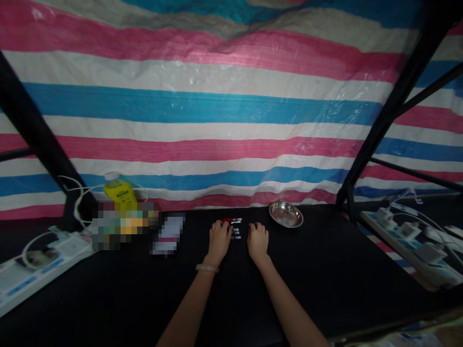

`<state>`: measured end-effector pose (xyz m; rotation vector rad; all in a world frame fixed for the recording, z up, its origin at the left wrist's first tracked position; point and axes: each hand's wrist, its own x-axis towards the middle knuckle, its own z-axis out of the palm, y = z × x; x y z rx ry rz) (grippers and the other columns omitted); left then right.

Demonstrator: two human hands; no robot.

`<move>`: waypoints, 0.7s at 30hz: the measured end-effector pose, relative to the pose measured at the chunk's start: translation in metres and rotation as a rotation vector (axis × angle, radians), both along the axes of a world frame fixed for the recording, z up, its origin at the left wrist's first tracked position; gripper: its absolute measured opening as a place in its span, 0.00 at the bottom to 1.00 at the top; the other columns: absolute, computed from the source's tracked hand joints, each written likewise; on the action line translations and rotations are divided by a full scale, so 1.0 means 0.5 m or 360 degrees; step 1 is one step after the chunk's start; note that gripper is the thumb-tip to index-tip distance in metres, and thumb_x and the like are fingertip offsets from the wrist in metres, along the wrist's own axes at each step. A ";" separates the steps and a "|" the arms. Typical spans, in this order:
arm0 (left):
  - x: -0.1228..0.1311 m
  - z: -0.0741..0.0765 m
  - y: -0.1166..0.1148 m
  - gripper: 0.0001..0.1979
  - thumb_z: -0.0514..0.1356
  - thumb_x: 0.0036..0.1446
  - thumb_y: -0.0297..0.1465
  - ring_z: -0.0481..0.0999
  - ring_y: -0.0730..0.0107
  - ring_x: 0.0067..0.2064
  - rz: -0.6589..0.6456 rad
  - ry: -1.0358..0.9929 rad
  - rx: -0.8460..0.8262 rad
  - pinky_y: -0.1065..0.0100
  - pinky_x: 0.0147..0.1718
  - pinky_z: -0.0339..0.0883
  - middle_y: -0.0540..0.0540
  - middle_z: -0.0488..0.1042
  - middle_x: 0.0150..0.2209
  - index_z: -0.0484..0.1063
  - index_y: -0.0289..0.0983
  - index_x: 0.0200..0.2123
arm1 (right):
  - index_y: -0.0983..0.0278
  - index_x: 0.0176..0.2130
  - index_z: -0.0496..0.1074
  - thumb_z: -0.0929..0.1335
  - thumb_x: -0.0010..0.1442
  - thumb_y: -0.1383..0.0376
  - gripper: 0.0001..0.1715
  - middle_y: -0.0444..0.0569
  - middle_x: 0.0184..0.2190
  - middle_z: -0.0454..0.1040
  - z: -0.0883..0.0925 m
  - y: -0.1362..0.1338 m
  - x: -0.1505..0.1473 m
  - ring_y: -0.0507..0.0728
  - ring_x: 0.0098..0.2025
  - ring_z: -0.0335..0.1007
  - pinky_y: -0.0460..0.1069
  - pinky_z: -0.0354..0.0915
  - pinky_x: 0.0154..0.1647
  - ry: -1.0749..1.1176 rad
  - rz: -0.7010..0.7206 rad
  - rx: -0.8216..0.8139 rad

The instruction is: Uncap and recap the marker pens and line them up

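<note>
Flanking slim glossy sticks (pixel 237 233), left hand (pixel 219 240), grip unclear, right hand (pixel 258 242) loosely spread, black tabletop (pixel 235 294)

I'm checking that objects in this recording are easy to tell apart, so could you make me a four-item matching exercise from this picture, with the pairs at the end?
Things:
1. bowl
2. bottle
3. bracelet
4. red stick

Descriptions:
A. around the left wrist
B. lying on the table by the left hand
C. shiny silver, to the right of the right hand
D. yellow, with a pale cap

Pairs: 1-C, 2-D, 3-A, 4-B
</note>
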<state>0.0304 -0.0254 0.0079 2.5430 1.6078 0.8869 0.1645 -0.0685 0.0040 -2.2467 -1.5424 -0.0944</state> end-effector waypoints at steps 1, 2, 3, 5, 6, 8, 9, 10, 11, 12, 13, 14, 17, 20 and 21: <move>0.001 -0.001 0.001 0.10 0.49 0.61 0.32 0.67 0.61 0.40 -0.0003 -0.0007 -0.0003 0.62 0.39 0.62 0.43 0.65 0.38 0.68 0.36 0.36 | 0.64 0.48 0.70 0.57 0.61 0.70 0.19 0.57 0.48 0.68 0.001 0.000 -0.001 0.61 0.48 0.62 0.53 0.53 0.44 -0.0011 0.0004 -0.0006; 0.001 -0.002 0.002 0.10 0.49 0.61 0.32 0.67 0.61 0.40 -0.0005 -0.0015 -0.0008 0.62 0.39 0.63 0.43 0.65 0.38 0.68 0.36 0.36 | 0.64 0.48 0.70 0.58 0.61 0.70 0.19 0.57 0.47 0.68 0.002 -0.001 -0.002 0.61 0.47 0.62 0.53 0.53 0.44 -0.0020 0.0005 -0.0008; 0.002 -0.003 0.003 0.10 0.49 0.61 0.32 0.67 0.61 0.40 -0.0007 -0.0021 -0.0014 0.62 0.39 0.63 0.43 0.65 0.37 0.68 0.36 0.36 | 0.64 0.48 0.70 0.58 0.61 0.69 0.19 0.57 0.47 0.69 0.003 -0.001 -0.002 0.61 0.47 0.62 0.53 0.53 0.43 -0.0028 0.0007 -0.0003; 0.004 -0.004 0.004 0.10 0.49 0.61 0.31 0.67 0.61 0.40 -0.0009 -0.0029 -0.0027 0.61 0.39 0.63 0.43 0.65 0.38 0.68 0.36 0.36 | 0.63 0.48 0.70 0.58 0.62 0.68 0.18 0.56 0.46 0.69 0.007 -0.001 0.000 0.61 0.46 0.61 0.54 0.52 0.43 -0.0043 0.0030 0.0044; 0.004 -0.004 0.005 0.10 0.49 0.61 0.31 0.67 0.61 0.40 -0.0008 -0.0026 -0.0038 0.61 0.39 0.63 0.42 0.65 0.38 0.68 0.36 0.37 | 0.62 0.48 0.70 0.58 0.62 0.67 0.18 0.56 0.46 0.69 0.009 0.001 0.002 0.61 0.46 0.61 0.53 0.52 0.43 -0.0048 0.0057 0.0082; 0.005 -0.003 0.005 0.10 0.49 0.61 0.31 0.66 0.61 0.41 0.0002 -0.0012 -0.0066 0.62 0.39 0.63 0.42 0.66 0.38 0.68 0.36 0.37 | 0.59 0.48 0.70 0.58 0.62 0.66 0.18 0.54 0.45 0.69 0.016 0.008 0.007 0.60 0.46 0.60 0.52 0.52 0.43 -0.0038 0.0146 0.0160; 0.006 -0.002 0.005 0.10 0.48 0.61 0.31 0.66 0.61 0.41 0.0003 -0.0006 -0.0082 0.62 0.40 0.62 0.42 0.66 0.39 0.68 0.36 0.37 | 0.58 0.47 0.71 0.59 0.62 0.66 0.17 0.52 0.45 0.69 0.020 0.014 0.009 0.59 0.46 0.59 0.52 0.52 0.43 -0.0025 0.0205 0.0188; 0.006 0.000 0.005 0.11 0.48 0.61 0.32 0.66 0.61 0.41 0.0003 -0.0006 -0.0096 0.62 0.40 0.62 0.42 0.66 0.39 0.69 0.36 0.38 | 0.56 0.46 0.71 0.60 0.61 0.67 0.17 0.52 0.44 0.69 0.024 0.021 0.012 0.59 0.45 0.59 0.51 0.53 0.43 -0.0009 0.0266 0.0206; 0.006 0.001 0.004 0.11 0.49 0.61 0.32 0.66 0.61 0.41 0.0004 -0.0010 -0.0109 0.63 0.40 0.62 0.42 0.66 0.39 0.69 0.35 0.38 | 0.56 0.45 0.72 0.60 0.61 0.67 0.17 0.51 0.43 0.68 0.029 0.028 0.014 0.58 0.45 0.59 0.50 0.53 0.43 0.0006 0.0328 0.0214; 0.006 0.003 0.004 0.10 0.49 0.61 0.32 0.66 0.61 0.41 0.0004 -0.0019 -0.0120 0.63 0.41 0.62 0.42 0.66 0.39 0.69 0.35 0.38 | 0.55 0.44 0.73 0.61 0.60 0.68 0.16 0.50 0.43 0.68 0.033 0.036 0.016 0.58 0.45 0.58 0.50 0.53 0.43 0.0019 0.0386 0.0215; 0.006 0.004 0.003 0.10 0.49 0.61 0.32 0.66 0.62 0.42 0.0003 -0.0030 -0.0130 0.63 0.41 0.62 0.43 0.66 0.39 0.69 0.35 0.37 | 0.55 0.43 0.73 0.62 0.60 0.68 0.16 0.50 0.43 0.68 0.036 0.044 0.017 0.58 0.45 0.58 0.50 0.53 0.43 0.0028 0.0439 0.0213; 0.006 0.006 0.003 0.10 0.49 0.61 0.32 0.66 0.62 0.42 0.0002 -0.0045 -0.0136 0.63 0.41 0.61 0.43 0.66 0.39 0.69 0.35 0.37 | 0.55 0.43 0.74 0.62 0.59 0.67 0.15 0.50 0.42 0.67 0.039 0.050 0.018 0.58 0.45 0.58 0.49 0.53 0.44 0.0035 0.0485 0.0207; 0.006 0.007 0.002 0.10 0.49 0.61 0.31 0.67 0.62 0.41 0.0029 -0.0121 -0.0121 0.63 0.40 0.61 0.43 0.67 0.38 0.68 0.35 0.38 | 0.57 0.42 0.74 0.64 0.58 0.66 0.13 0.51 0.42 0.67 0.040 0.065 0.019 0.58 0.45 0.58 0.49 0.54 0.45 0.0043 0.0564 0.0186; 0.006 0.006 0.003 0.10 0.49 0.61 0.31 0.67 0.61 0.42 0.0135 -0.0249 -0.0060 0.61 0.41 0.61 0.42 0.68 0.40 0.67 0.35 0.39 | 0.58 0.42 0.73 0.66 0.57 0.65 0.12 0.51 0.41 0.66 0.030 0.071 0.020 0.58 0.44 0.58 0.50 0.54 0.45 0.0039 0.0569 0.0178; 0.005 0.005 0.003 0.10 0.49 0.61 0.31 0.67 0.60 0.43 0.0176 -0.0297 -0.0037 0.60 0.41 0.61 0.42 0.68 0.40 0.67 0.35 0.40 | 0.58 0.42 0.73 0.66 0.56 0.65 0.12 0.51 0.41 0.66 0.026 0.071 0.020 0.58 0.44 0.58 0.50 0.54 0.45 0.0039 0.0562 0.0180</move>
